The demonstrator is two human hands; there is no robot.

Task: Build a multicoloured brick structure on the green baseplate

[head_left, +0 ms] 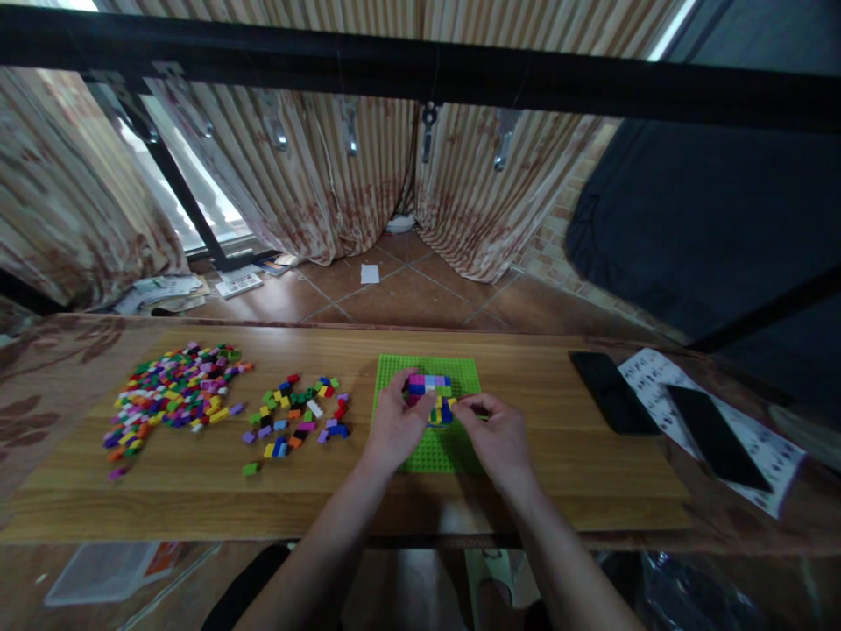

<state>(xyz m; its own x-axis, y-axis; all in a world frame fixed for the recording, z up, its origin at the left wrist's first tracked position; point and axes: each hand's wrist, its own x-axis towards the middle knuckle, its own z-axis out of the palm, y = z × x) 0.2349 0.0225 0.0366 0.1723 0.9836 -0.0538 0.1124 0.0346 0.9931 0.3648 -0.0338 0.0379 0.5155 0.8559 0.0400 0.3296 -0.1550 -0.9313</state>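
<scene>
A green studded baseplate [430, 457] lies on the wooden board in front of me. On it stands a small build of toy bricks [430, 383] in pink, blue, white, purple and yellow. My left hand [399, 419] grips the build from its left side, thumb across the front, hiding part of it. From the right, my right hand [494, 431] reaches in with thumb and forefinger pinched at a yellow brick [453, 401] on the build's right edge. Whether that brick is pressed on or loose is too small to tell.
A large heap of mixed bricks [174, 390] lies at the far left of the wooden board [545, 491]. Nearer the baseplate is a smaller scatter of bricks [299, 416]. At the right rest a black phone [614, 392], a printed sheet [647, 386] and a second dark phone [716, 438].
</scene>
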